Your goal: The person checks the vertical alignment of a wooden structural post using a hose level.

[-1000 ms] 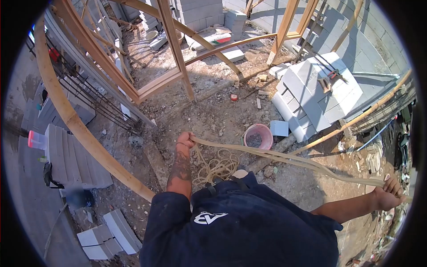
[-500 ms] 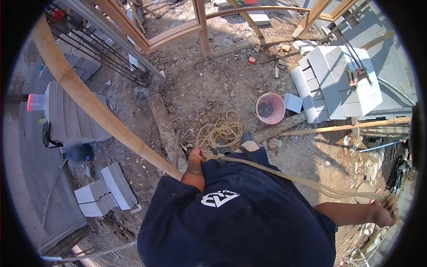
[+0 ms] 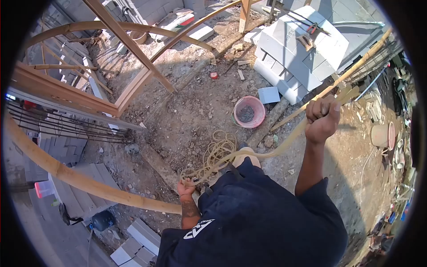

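Observation:
A yellowish, translucent hose [image 3: 284, 147] runs in several strands between my two hands. My right hand [image 3: 323, 118] is closed in a fist around the strands, raised at the right, with a short end sticking out past the knuckles. By my left side, my left hand [image 3: 186, 187] has its fingers curled on the hose near the loose loops. A tangled coil [image 3: 220, 149] of the same hose lies on the dirt in front of my feet. The strands sag slightly in front of my dark shirt.
A pink bucket [image 3: 249, 112] with dark metal pieces stands ahead, beside a light block [image 3: 269, 95]. Stacked grey blocks [image 3: 296, 58] hold pliers [image 3: 312, 27]. A wooden frame [image 3: 133, 89] and a bamboo pole [image 3: 89, 182] cross the left. Another bamboo pole [image 3: 329, 91] lies right.
My right hand has swung from low at the far right up and forward, carrying the hose strands with it. The view has turned right, and my left hand still grips the hose.

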